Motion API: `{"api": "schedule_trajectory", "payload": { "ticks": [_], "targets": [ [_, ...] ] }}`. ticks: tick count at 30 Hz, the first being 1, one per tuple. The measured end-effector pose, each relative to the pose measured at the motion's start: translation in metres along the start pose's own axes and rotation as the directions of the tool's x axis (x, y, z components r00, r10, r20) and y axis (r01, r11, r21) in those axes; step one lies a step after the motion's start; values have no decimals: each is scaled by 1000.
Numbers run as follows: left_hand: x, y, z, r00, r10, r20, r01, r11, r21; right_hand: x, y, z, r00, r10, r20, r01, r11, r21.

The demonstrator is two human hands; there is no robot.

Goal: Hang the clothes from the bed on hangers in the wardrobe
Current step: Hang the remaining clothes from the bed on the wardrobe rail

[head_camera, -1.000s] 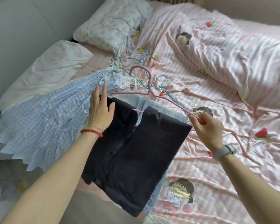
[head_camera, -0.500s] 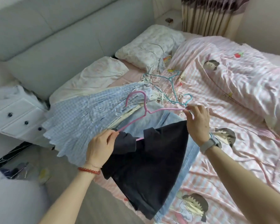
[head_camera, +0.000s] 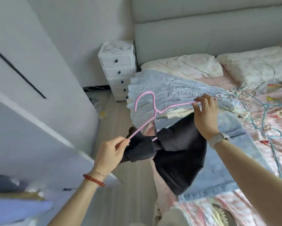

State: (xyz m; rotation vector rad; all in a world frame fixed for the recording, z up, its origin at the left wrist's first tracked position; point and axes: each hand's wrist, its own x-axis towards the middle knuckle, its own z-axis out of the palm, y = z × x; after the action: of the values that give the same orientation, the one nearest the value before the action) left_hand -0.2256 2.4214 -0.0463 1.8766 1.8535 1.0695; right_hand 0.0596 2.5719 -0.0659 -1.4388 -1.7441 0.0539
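Observation:
A pink wire hanger (head_camera: 149,110) is held in the air over the bed's edge, with a dark garment (head_camera: 176,154) draped over its lower bar. My left hand (head_camera: 111,154) pinches the hanger's left end, fingers also against the dark cloth. My right hand (head_camera: 205,116) pinches the right end. A blue checked garment (head_camera: 169,93) and a light denim piece (head_camera: 231,160) lie on the bed (head_camera: 275,144). The white wardrobe door (head_camera: 31,95) stands at the left.
A white chest of drawers (head_camera: 117,69) stands by the grey headboard (head_camera: 202,33). Loose wire hangers (head_camera: 259,108) lie tangled on the pink striped bedding. Two pillows (head_camera: 251,66) sit at the bed's head. Wooden floor (head_camera: 124,185) runs between bed and wardrobe.
The view has swung left toward the wardrobe. Both hands have lifted the hanger with the dark garment off the bed and carried it leftward past the bed's edge.

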Motion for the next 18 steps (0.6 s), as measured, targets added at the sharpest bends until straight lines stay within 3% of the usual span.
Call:
{"api": "schedule_trajectory", "payload": {
  "ticks": [6,10,13,16,18],
  "targets": [
    [-137,-34,-69,960,-224,-170,222,975,-28,-68,-100,32,946,-239,221,218,969,114],
    [-212,-58,-112,816,-421,-396,450,893,-21,-117,-169,50,873,-334,356,289,941,175],
    [-265,-67,-148,643,-501,-579,611,791,-6,-164,-214,63,751,-487,447,413,873,257],
    [-320,-75,-188,545,-427,-722,702,703,114,-207,-265,71,615,-638,463,493,769,406],
    [-358,-84,-215,465,-403,-788,769,625,135,-230,-306,74,487,-755,439,521,654,548]
  ]
}}
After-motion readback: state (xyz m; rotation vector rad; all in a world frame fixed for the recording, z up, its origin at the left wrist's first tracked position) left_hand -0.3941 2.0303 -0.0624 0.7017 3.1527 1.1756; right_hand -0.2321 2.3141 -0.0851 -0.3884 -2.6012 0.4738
